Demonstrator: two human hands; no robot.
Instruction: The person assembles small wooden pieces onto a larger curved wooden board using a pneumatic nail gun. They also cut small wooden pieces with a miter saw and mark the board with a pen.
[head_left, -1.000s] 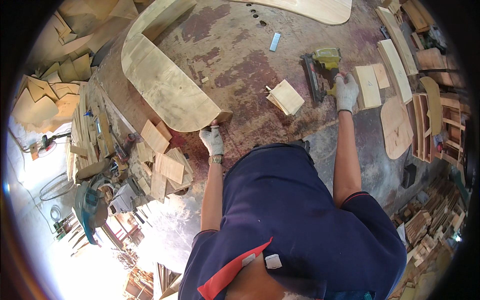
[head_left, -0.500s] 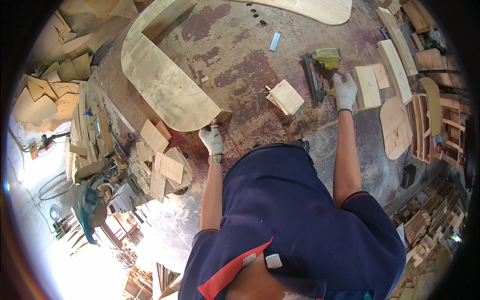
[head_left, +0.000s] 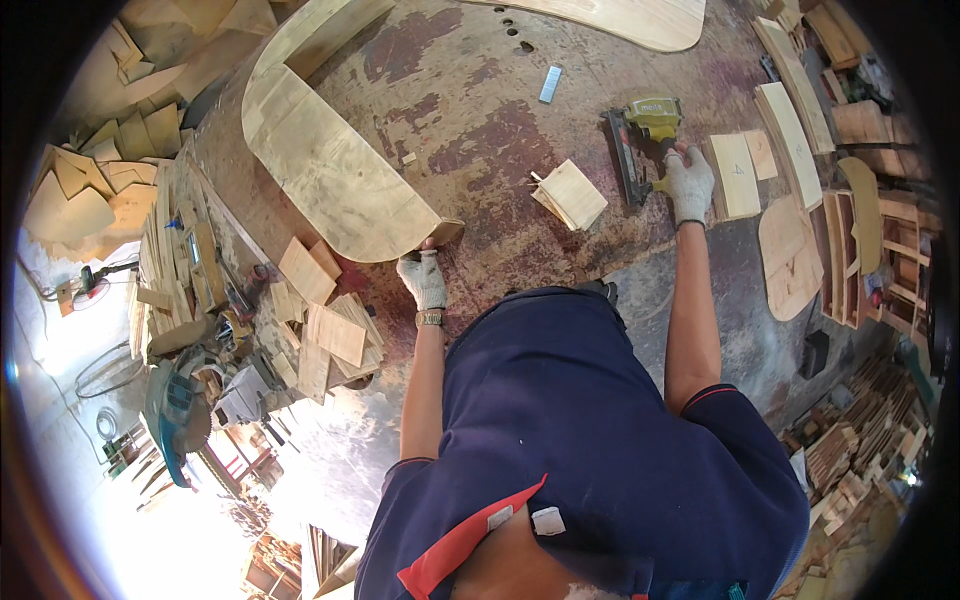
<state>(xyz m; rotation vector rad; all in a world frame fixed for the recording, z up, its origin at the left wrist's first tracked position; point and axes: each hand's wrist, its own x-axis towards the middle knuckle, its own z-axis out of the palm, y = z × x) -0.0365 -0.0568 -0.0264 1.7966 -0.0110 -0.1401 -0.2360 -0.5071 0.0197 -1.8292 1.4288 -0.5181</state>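
Head view: read clock positions about the centre, 12 at top. Watching from inside the room, I note no substantial change over the last second: both gloved hands have kept their positions. My judgement: the work is at a hold, with the panel steadied and the nailer not applied.

Nearest, at 10 o'clock: one left hand (head_left: 424, 280). Its fingers are bent onto the near end of the curved wooden panel (head_left: 335, 165); the tips beneath are hidden. That one panel extends toward 11 o'clock.

At 2 o'clock: one right hand (head_left: 690, 185), fingers wrapped around the grip of one pneumatic nailer (head_left: 628, 160). I cannot tell the trigger finger's position. The nailer stands well apart from the panel.

Between 1 and 2 o'clock: one stack of rectangular wood pieces (head_left: 572, 195), piece count unclear. At 2 o'clock, just beyond the right hand: two pale wood blocks, one larger (head_left: 737, 175), one smaller (head_left: 761, 153).

Farther, between 12 and 1 o'clock: one grey fastener strip (head_left: 550, 84). Farthest, at 1 o'clock: one round-cornered panel (head_left: 640, 18), on the same workbench (head_left: 500, 135).
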